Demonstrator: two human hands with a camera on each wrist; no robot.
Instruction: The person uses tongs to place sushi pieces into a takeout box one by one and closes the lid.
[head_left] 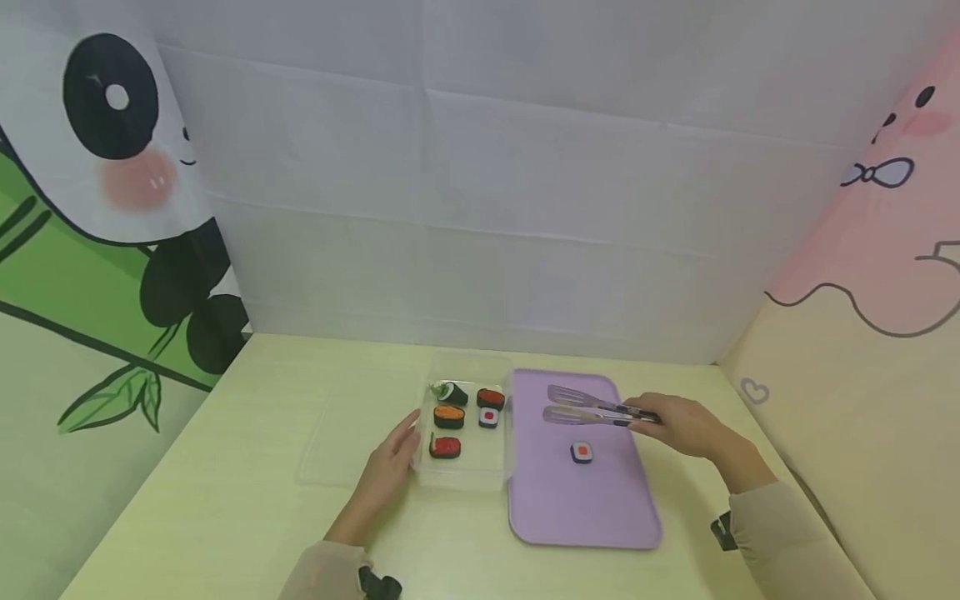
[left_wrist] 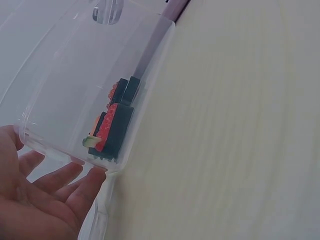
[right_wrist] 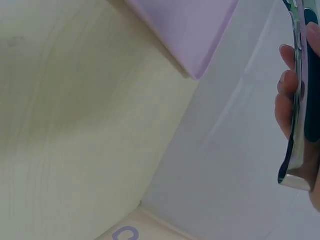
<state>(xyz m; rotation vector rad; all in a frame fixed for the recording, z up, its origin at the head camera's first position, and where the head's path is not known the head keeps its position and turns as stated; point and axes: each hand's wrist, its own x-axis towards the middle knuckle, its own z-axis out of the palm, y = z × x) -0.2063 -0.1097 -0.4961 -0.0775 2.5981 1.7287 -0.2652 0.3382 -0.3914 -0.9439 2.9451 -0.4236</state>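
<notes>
My right hand [head_left: 678, 423] grips a pair of metal tongs [head_left: 592, 406] by their dark handles, with the tongs' arms spread and nothing between them. Below the tongs, one sushi roll piece [head_left: 581, 452] with an orange centre lies on a purple tray [head_left: 592, 517]. The fingers of my left hand [head_left: 390, 467] rest against the left wall of a clear plastic container [head_left: 468, 478]. Inside stand several toy sushi pieces: a green-topped hand roll [head_left: 452, 392], an orange-topped piece [head_left: 449, 417], red-topped pieces [head_left: 446, 447] and a small roll [head_left: 488, 417].
A clear flat lid [head_left: 345, 433] lies on the pale wooden table [head_left: 225, 500], left of the container. The container's right side meets the tray's left edge. A white cloth [head_left: 525, 208] hangs behind the table, and printed side panels [head_left: 900, 275] flank it.
</notes>
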